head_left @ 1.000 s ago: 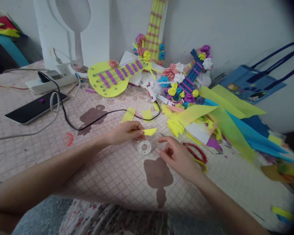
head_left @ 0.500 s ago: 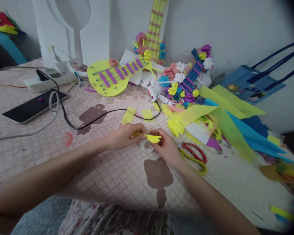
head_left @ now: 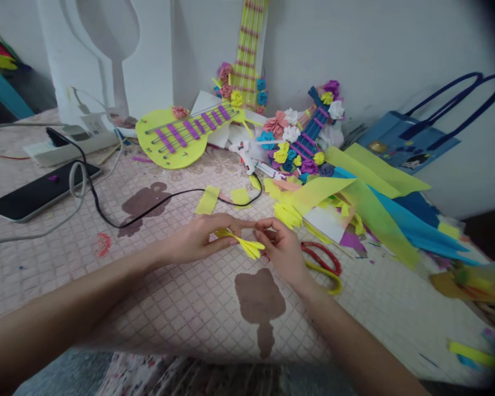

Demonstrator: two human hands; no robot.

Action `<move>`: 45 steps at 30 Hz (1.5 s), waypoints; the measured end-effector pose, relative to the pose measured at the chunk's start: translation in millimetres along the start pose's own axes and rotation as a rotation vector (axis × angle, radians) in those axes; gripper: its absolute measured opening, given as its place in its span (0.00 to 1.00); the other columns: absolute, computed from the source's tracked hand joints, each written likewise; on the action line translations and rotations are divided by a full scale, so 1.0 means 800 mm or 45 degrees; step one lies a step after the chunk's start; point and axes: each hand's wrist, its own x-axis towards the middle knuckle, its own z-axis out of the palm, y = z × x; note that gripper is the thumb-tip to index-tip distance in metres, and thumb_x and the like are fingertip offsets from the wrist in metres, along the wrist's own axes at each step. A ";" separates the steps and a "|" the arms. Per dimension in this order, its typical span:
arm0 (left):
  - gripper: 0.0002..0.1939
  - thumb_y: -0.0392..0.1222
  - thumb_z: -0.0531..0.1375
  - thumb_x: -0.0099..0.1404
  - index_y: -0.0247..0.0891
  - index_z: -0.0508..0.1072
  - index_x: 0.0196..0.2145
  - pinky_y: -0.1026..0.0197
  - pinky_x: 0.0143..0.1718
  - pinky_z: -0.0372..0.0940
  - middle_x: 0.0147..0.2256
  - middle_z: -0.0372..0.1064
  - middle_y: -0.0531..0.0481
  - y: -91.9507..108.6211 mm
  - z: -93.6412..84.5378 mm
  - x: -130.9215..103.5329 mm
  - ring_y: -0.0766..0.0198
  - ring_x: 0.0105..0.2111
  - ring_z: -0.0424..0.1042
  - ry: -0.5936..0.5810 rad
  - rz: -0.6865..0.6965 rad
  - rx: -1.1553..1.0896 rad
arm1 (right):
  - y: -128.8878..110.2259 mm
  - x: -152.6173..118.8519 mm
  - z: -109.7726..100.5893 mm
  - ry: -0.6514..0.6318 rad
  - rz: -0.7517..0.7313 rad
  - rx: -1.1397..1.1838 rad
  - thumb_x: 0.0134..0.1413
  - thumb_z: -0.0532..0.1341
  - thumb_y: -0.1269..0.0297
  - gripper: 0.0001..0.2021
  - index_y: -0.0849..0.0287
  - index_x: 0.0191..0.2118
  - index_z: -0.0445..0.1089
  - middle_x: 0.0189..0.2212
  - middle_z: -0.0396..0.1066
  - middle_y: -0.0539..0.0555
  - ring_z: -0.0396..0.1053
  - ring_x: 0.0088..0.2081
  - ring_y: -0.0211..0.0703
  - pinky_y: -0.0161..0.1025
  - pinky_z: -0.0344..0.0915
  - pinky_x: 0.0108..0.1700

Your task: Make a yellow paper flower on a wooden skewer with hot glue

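My left hand (head_left: 206, 234) pinches a gathered bunch of yellow crepe paper (head_left: 251, 247) between thumb and fingers, its fanned end pointing right and down. Close against the left fingertips is my right hand (head_left: 281, 242), with fingers curled and thumb drawn in. What the right fingers hold, if anything, is hidden. Red-and-yellow-handled scissors (head_left: 334, 261) lie just right of the right hand, partly covered by it. Yellow paper pieces (head_left: 207, 199) rest on the table beyond my hands, and a heap of cut yellow strips (head_left: 287, 214) lies past the right hand.
A white glue gun (head_left: 244, 154) with a black cable (head_left: 181, 192) stands behind. Paper guitars (head_left: 171, 140) with paper flowers lean at the back. Left are a dark flat device (head_left: 41, 190) and a power strip (head_left: 53, 153). Right are crepe sheets (head_left: 404, 220) and a blue bag (head_left: 408, 140).
The fanned end of the yellow paper has tipped downward, and my right fingers have moved from it to the left fingertips. A white ring-shaped spool beneath the hands no longer shows. The view has shifted slightly.
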 end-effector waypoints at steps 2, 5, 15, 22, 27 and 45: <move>0.07 0.41 0.53 0.67 0.36 0.68 0.38 0.62 0.43 0.64 0.50 0.67 0.43 0.000 0.000 0.000 0.63 0.43 0.70 0.013 0.004 -0.030 | -0.003 0.000 -0.001 0.010 0.008 0.025 0.53 0.60 0.59 0.08 0.56 0.35 0.64 0.26 0.63 0.45 0.58 0.18 0.28 0.28 0.56 0.17; 0.07 0.41 0.53 0.67 0.36 0.68 0.37 0.61 0.45 0.63 0.53 0.64 0.43 -0.003 0.002 0.003 0.61 0.48 0.68 0.065 -0.039 -0.066 | -0.006 -0.001 -0.002 0.014 -0.007 0.055 0.53 0.60 0.59 0.08 0.56 0.36 0.64 0.25 0.62 0.44 0.59 0.17 0.27 0.27 0.56 0.16; 0.11 0.45 0.54 0.67 0.34 0.69 0.36 0.65 0.36 0.61 0.34 0.68 0.49 -0.019 0.011 0.004 0.67 0.33 0.66 0.038 -0.190 -0.109 | -0.011 -0.003 0.000 0.017 -0.053 0.095 0.54 0.60 0.58 0.09 0.58 0.35 0.66 0.18 0.66 0.45 0.65 0.18 0.32 0.30 0.65 0.19; 0.10 0.45 0.54 0.67 0.35 0.69 0.36 0.65 0.35 0.60 0.33 0.68 0.50 -0.014 0.007 0.004 0.67 0.33 0.66 0.022 -0.207 -0.047 | -0.013 -0.002 -0.007 0.016 -0.293 -0.216 0.57 0.58 0.61 0.07 0.58 0.31 0.67 0.24 0.65 0.47 0.66 0.21 0.32 0.30 0.65 0.22; 0.09 0.42 0.53 0.66 0.35 0.69 0.35 0.65 0.35 0.60 0.33 0.67 0.51 -0.008 0.006 0.005 0.67 0.33 0.65 -0.007 -0.183 -0.013 | -0.011 -0.002 -0.009 0.017 -0.344 -0.253 0.57 0.57 0.62 0.05 0.56 0.37 0.67 0.28 0.65 0.48 0.67 0.25 0.32 0.31 0.68 0.25; 0.10 0.44 0.54 0.66 0.34 0.69 0.36 0.64 0.37 0.61 0.35 0.68 0.48 -0.009 0.003 0.002 0.66 0.34 0.67 -0.052 -0.161 -0.050 | -0.016 0.001 -0.018 -0.216 -0.170 -0.006 0.54 0.61 0.61 0.06 0.56 0.34 0.65 0.27 0.64 0.47 0.65 0.26 0.33 0.33 0.65 0.28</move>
